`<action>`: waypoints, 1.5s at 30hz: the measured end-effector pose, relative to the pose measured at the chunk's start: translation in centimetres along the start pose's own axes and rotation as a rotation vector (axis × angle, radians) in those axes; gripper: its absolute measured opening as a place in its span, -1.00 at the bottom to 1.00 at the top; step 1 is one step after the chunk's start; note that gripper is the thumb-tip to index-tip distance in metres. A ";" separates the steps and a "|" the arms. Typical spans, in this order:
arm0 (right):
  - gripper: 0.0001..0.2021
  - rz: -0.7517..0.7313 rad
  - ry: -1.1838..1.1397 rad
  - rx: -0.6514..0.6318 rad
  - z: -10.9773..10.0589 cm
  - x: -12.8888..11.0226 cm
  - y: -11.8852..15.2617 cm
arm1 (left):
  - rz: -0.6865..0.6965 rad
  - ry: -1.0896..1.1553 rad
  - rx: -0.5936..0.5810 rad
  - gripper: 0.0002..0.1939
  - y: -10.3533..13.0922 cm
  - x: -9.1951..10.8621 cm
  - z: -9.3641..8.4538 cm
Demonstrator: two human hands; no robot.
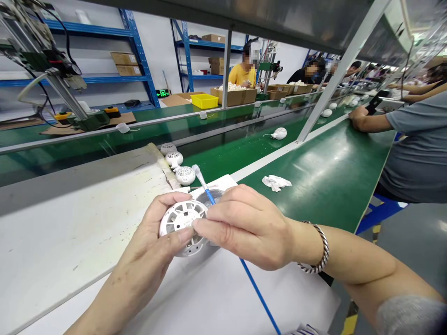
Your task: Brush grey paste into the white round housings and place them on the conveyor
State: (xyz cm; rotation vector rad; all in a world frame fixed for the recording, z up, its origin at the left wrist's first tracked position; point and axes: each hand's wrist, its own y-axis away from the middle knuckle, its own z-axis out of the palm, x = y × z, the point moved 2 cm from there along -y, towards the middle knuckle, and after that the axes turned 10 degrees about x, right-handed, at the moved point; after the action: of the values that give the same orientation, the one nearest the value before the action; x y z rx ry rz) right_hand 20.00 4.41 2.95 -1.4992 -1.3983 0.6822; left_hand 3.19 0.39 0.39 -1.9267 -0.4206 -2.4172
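Note:
A round white slotted housing [183,219] is held up in front of me. My left hand [159,246] grips it from the left, thumb across its face and fingers around its rim. My right hand [249,225] is pinched at the housing's right side; whether a small part lies between its fingertips is hidden. A blue stick [258,291] passes behind my right hand, and its white tip [197,173] points up beyond the fingers. Behind the housing sits a round container [215,196] with a dark grey inside, partly covered by my hands.
Several similar white housings [185,175] line the board's edge [87,204]. Another housing [279,133] lies on the green belt. Crumpled white tissue [275,182] rests on the green table [321,186]. A metal post [344,70] stands ahead. A person in grey [419,144] works at right.

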 end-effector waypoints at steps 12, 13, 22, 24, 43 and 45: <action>-0.77 0.101 -0.057 -0.058 0.2 0.6 1.3 | -0.107 0.095 -0.049 -0.66 -0.8 0.1 -1.0; -0.77 0.122 -0.067 -0.052 0.2 0.9 1.3 | -0.121 0.102 -0.050 -0.66 -0.8 0.2 -1.0; -0.75 0.103 -0.019 -0.007 0.1 0.9 1.8 | -0.093 0.000 -0.009 -0.72 -1.1 -0.1 -1.0; -0.74 0.102 -0.030 -0.043 0.2 0.7 1.9 | -0.072 0.007 -0.010 -0.70 -1.2 -0.2 -1.1; -0.74 -0.003 0.046 0.020 -0.1 0.1 2.7 | -0.048 0.015 -0.029 -0.54 0.0 -0.3 0.1; -0.74 0.009 0.043 -0.004 0.0 0.0 2.7 | -0.022 0.008 -0.043 -0.52 0.0 -0.3 -0.1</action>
State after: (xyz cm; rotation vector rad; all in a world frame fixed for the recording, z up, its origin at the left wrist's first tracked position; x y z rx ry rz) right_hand 21.21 4.67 0.58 -1.5155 -1.3618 0.6495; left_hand 3.19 0.28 0.08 -1.9381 -0.3945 -2.4671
